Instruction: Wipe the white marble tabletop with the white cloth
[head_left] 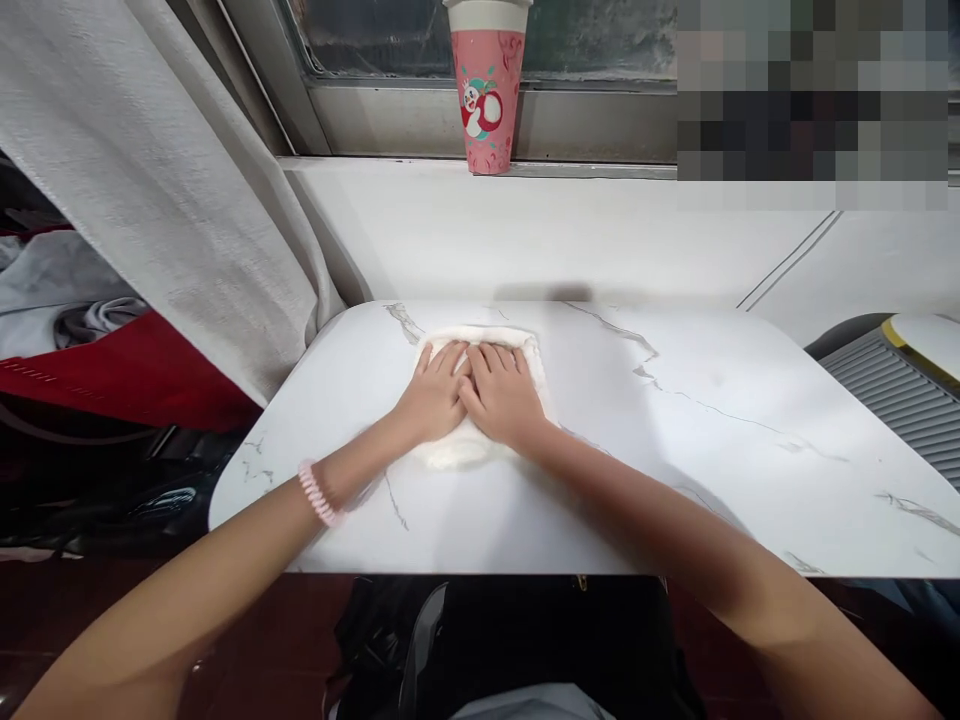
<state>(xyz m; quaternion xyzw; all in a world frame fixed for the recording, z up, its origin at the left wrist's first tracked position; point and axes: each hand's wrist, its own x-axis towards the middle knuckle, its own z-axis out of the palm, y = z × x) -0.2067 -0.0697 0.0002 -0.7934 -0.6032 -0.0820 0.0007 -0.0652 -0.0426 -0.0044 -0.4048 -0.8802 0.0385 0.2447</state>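
A folded white cloth [459, 452] lies flat on the white marble-patterned table [720, 450]. Pressed down on its left part is my left hand [436, 395], palm down with the fingers stretched forward. My right hand [504, 390] lies flat on the right part of the cloth, its thumb side touching my left hand. Both hands cover the middle of the cloth, so only its far edge, near edge and right side show. Around my left wrist is a pink coiled band [318, 494].
A pink paper cup [489, 100] stands on the window ledge beyond the table. At the left hangs a grey curtain [187, 170], with a red fabric container [135, 375] holding clothes behind it. A grey ribbed object [896, 390] sits beside the table's right edge.
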